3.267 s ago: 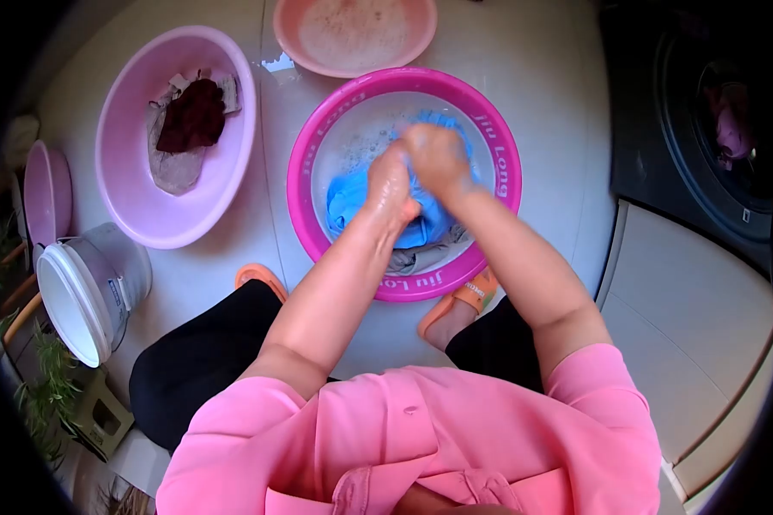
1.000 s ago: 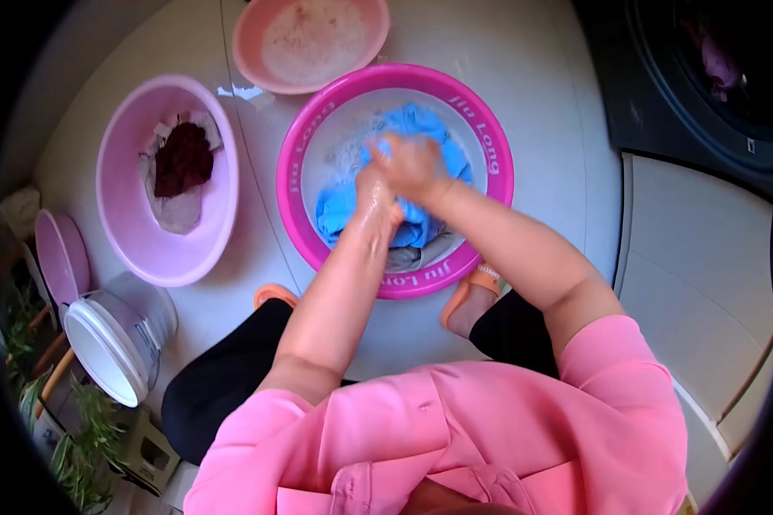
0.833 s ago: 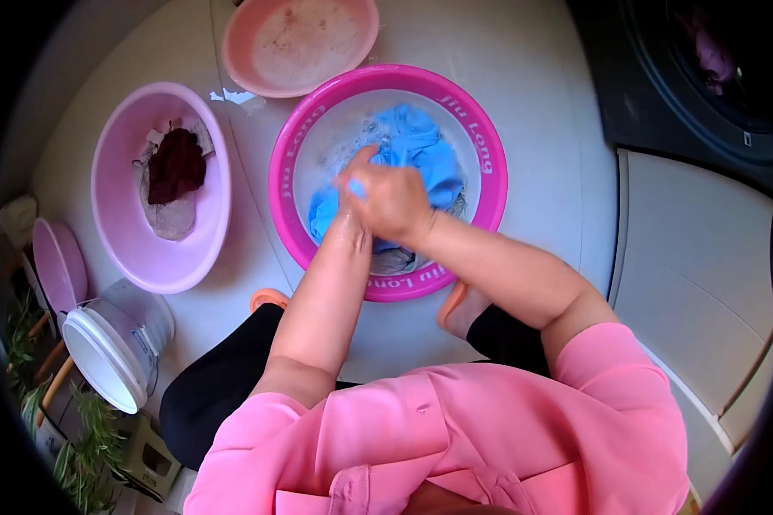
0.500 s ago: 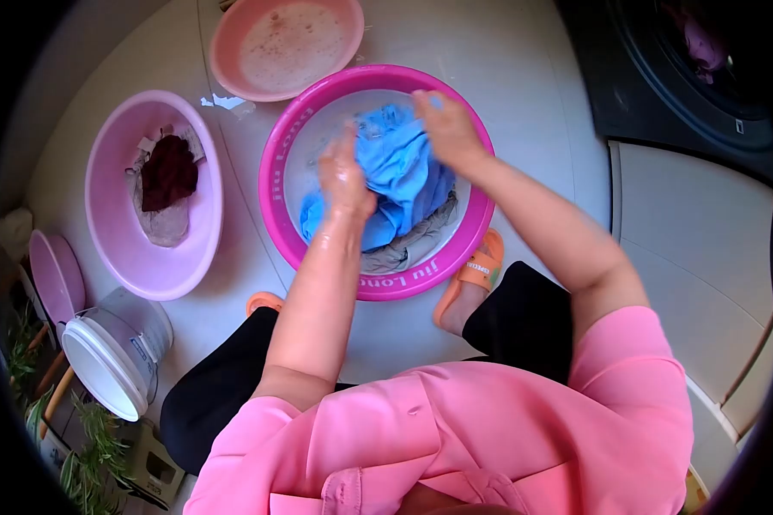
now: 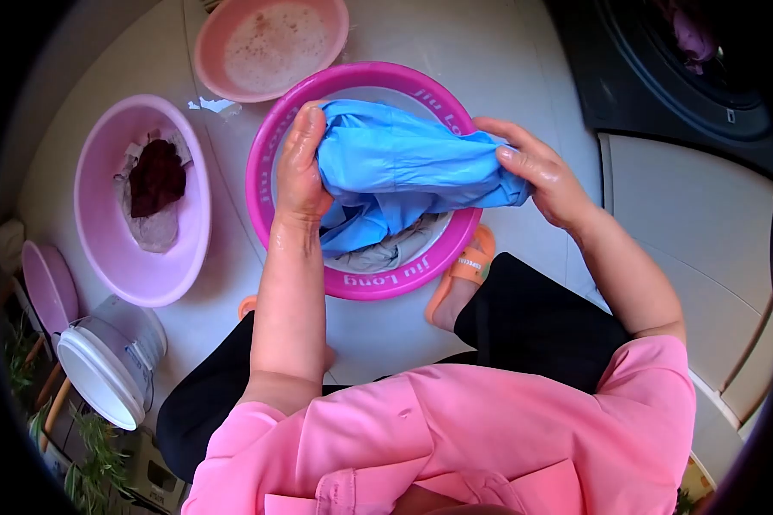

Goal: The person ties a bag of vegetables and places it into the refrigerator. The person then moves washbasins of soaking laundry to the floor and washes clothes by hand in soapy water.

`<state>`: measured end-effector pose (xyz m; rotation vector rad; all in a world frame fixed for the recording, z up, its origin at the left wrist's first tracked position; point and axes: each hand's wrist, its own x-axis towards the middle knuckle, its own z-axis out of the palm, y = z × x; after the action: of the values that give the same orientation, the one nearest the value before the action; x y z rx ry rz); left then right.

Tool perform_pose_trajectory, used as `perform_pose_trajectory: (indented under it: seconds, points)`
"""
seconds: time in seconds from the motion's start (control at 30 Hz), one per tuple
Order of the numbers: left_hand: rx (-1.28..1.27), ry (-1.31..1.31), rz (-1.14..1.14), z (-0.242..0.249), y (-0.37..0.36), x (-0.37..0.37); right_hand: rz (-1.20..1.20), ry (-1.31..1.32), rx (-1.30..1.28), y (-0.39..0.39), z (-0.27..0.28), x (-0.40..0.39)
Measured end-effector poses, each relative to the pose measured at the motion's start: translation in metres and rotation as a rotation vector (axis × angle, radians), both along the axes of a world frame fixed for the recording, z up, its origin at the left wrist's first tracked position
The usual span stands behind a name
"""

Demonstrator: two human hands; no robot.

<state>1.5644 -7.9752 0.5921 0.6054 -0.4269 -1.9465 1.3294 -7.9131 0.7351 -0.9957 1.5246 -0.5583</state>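
Observation:
A wet blue cloth (image 5: 403, 159) is stretched between my two hands over the magenta basin (image 5: 365, 287). My left hand (image 5: 302, 163) is closed on the cloth's left end, near the basin's left rim. At the cloth's right end, beyond the basin's right rim, my right hand (image 5: 545, 176) pinches it between thumb and fingers. Part of the blue cloth hangs down into the basin. Below it, a grey cloth (image 5: 391, 251) lies in the basin.
A pink basin (image 5: 270, 51) of foamy water stands behind. The lilac basin (image 5: 103, 210) at left holds a dark red cloth (image 5: 157, 178) and pale cloth. A white bucket (image 5: 103, 369) and plants are at lower left. A dark front-loading machine (image 5: 618, 94) stands at upper right.
The blue cloth has been lifted and spread from a bunch in the basin. My right hand has moved right and down, my left hand slightly left; both now grip the cloth.

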Motion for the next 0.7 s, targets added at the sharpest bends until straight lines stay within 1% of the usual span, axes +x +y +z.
perform_pose_trajectory:
  seconds: [0.03,0.07,0.13,0.17,0.23,0.27,0.33,0.37,0.43,0.57,0.7]
  points:
    - [0.04,0.007,0.013,0.005,0.0,0.0,-0.036,-0.075,0.043,-0.001,-0.002,-0.001]
    - [0.078,0.014,0.026,0.007,0.001,0.0,-0.035,-0.076,0.041,-0.001,-0.001,0.0]
    - [0.082,0.021,0.02,0.007,0.001,0.001,-0.174,-0.094,0.146,-0.003,0.004,0.007]
    - [0.087,0.028,0.013,0.007,0.001,0.002,-0.171,-0.095,0.144,-0.003,0.003,0.004]
    - [0.081,0.005,0.028,0.005,0.0,0.002,-0.109,0.045,0.095,-0.003,0.001,-0.004]
    - [0.078,-0.018,0.041,0.005,0.0,0.002,-0.107,0.044,0.094,-0.003,0.002,-0.004]
    - [0.07,-0.016,0.04,0.008,0.001,0.003,-0.189,0.136,0.025,-0.004,0.006,-0.002]
    - [0.063,-0.013,0.036,0.009,0.001,0.003,-0.186,0.136,0.023,-0.005,0.004,-0.007]
    - [0.062,-0.036,0.026,0.01,0.001,0.005,-0.208,0.157,-0.078,-0.008,0.001,-0.018]
    - [0.05,-0.04,-0.002,0.014,0.002,0.002,-0.259,0.166,-0.115,-0.009,0.011,-0.015]
    - [0.04,-0.052,0.002,0.015,0.001,0.002,-0.286,0.157,-0.119,-0.006,0.009,-0.015]
